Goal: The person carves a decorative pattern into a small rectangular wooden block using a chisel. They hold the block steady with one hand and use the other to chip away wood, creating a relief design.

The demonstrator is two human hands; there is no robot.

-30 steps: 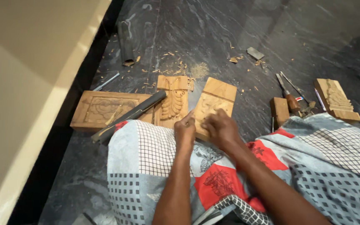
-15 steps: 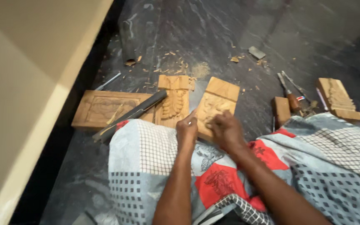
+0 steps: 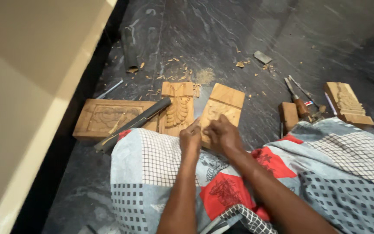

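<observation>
The left hand (image 3: 190,138) and right hand (image 3: 223,133) rested together on the near end of a wooden block (image 3: 220,109) lying on the dark stone floor (image 3: 221,39), just past the patterned cloth (image 3: 152,169). Fingers were curled close; whether they clamped a tool, I cannot tell. The block's relief looked only partly cut, while the neighbouring leaf panel (image 3: 177,108) appeared more finished.

Arms: bare, no sleeves
Lap: pale blue patchwork cloth (image 3: 152,173) with checked squares and red printed patches
</observation>
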